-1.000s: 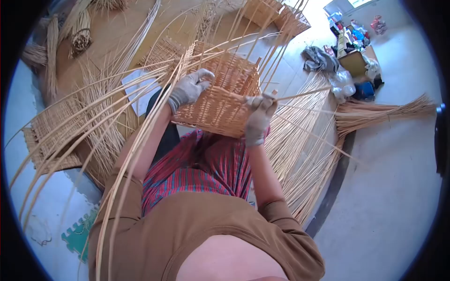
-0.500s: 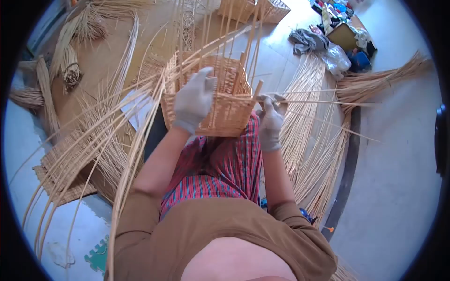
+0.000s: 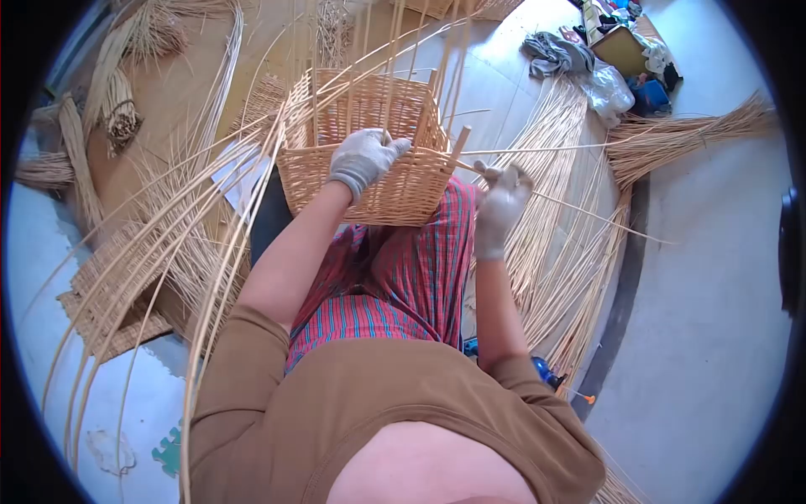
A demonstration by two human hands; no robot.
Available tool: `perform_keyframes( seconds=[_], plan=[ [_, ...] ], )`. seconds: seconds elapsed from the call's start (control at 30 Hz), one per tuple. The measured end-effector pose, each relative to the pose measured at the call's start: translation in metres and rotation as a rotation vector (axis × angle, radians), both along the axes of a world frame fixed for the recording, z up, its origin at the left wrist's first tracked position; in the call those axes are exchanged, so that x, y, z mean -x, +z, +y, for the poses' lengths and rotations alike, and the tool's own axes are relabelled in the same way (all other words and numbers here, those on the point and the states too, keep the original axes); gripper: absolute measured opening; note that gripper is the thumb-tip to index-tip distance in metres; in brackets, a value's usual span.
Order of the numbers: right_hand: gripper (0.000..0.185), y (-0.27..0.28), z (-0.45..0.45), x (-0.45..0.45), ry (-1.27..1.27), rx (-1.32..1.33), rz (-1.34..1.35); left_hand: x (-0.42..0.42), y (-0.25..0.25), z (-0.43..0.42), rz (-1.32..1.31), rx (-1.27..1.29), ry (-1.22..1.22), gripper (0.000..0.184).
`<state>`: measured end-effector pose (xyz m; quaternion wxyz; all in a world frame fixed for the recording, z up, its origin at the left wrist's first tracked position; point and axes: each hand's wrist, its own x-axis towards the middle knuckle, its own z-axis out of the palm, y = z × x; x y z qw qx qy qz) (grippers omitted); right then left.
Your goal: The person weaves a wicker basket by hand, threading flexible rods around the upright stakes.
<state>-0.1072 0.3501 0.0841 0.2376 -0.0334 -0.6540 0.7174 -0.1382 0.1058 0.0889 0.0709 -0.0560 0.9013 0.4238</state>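
Note:
A woven basket point(image 3: 411, 191) with long upright strands rests at my knees. My left hand point(image 3: 366, 160), in a grey glove, is closed on the basket's near rim, fingers over the edge. To the right of the basket, my right hand point(image 3: 502, 200), also gloved, is raised with its fingers bent near a thin strand point(image 3: 550, 149) that runs out from the rim corner; motion blur hides whether it holds anything. A short wooden stick point(image 3: 460, 143) stands up at that corner. Many long strands point(image 3: 214, 181) sweep from the basket's left side down past my left arm.
Loose straw strands point(image 3: 537, 202) lie on the floor at the right, beside a tied bundle point(image 3: 697, 139). Woven pieces point(image 3: 113, 281) and more bundles point(image 3: 120, 113) are at the left. Clothes point(image 3: 558, 55), a plastic bag point(image 3: 606, 91) and a box point(image 3: 621, 50) sit at the upper right.
The basket has turned more upright and its opening shows. My left hand has shifted right along the near rim. My right hand has moved away from the basket's corner to the right.

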Motion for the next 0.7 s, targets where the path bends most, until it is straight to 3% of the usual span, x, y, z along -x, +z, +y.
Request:
perform_keyframes(
  seconds=[0.03, 0.07, 0.1, 0.13, 0.17, 0.2, 0.23, 0.27, 0.3, 0.33, 0.37, 0.4, 0.43, 0.5, 0.57, 0.63, 0.7],
  plan=[
    [0.027, 0.013, -0.009, -0.020, -0.073, 0.209, -0.167, -0.002, 0.003, 0.004, 0.023, 0.034, 0.004, 0.049],
    [0.027, 0.024, -0.014, -0.026, -0.089, 0.226, -0.188, -0.006, 0.006, 0.006, 0.076, 0.071, 0.006, 0.038],
    [0.021, 0.033, -0.019, -0.034, 0.073, 0.082, -0.307, -0.018, -0.003, 0.008, 0.053, 0.093, -0.026, 0.038],
    [0.016, 0.037, -0.025, -0.036, 0.250, -0.055, -0.404, -0.030, -0.009, 0.007, 0.136, -0.264, 0.038, 0.032],
    [0.016, 0.035, -0.033, -0.035, 0.244, -0.018, -0.391, -0.039, -0.011, -0.001, 0.227, -0.615, 0.108, 0.029],
    [0.016, 0.032, -0.044, -0.033, 0.274, -0.079, -0.309, -0.061, -0.003, -0.005, 0.438, -0.609, 0.168, 0.029],
    [0.016, 0.026, -0.056, -0.033, 0.301, -0.134, -0.227, -0.078, -0.020, -0.025, 0.477, -0.553, 0.268, 0.029],
    [0.016, 0.007, -0.061, -0.028, 0.297, -0.052, -0.223, -0.088, -0.046, -0.056, 0.352, -0.734, 0.519, 0.028],
    [0.016, 0.003, -0.076, -0.032, 0.299, -0.008, -0.231, -0.106, -0.019, -0.071, 0.284, -0.772, 0.825, 0.025],
    [0.020, 0.003, -0.090, -0.038, 0.411, -0.208, -0.168, -0.119, -0.012, -0.088, 0.554, -0.577, 0.736, 0.023],
    [0.025, 0.004, -0.102, -0.044, 0.514, -0.411, -0.096, -0.126, -0.043, -0.118, 0.565, -0.406, 0.729, 0.022],
    [0.026, 0.007, -0.122, -0.056, 0.697, -0.400, -0.099, -0.131, -0.072, -0.148, 0.574, -0.234, 0.728, 0.021],
    [0.028, 0.014, -0.148, -0.073, 0.881, -0.391, -0.100, -0.137, -0.061, -0.147, 0.622, -0.219, 0.646, 0.023],
    [0.026, 0.042, -0.195, -0.094, 1.037, -0.568, 0.171, -0.149, -0.047, -0.143, 0.686, -0.240, 0.523, 0.025],
    [0.032, 0.049, -0.243, -0.106, 0.896, -0.394, 0.771, -0.169, -0.022, -0.137, 0.627, -0.377, 0.448, 0.028],
    [0.039, 0.052, -0.248, -0.124, 1.210, -0.546, 0.712, -0.177, 0.005, -0.128, 0.582, -0.460, 0.354, 0.031],
    [0.035, 0.054, -0.230, -0.122, 1.167, -0.546, 0.749, -0.173, 0.031, -0.109, 0.636, -0.351, 0.227, 0.035]
  ],
)
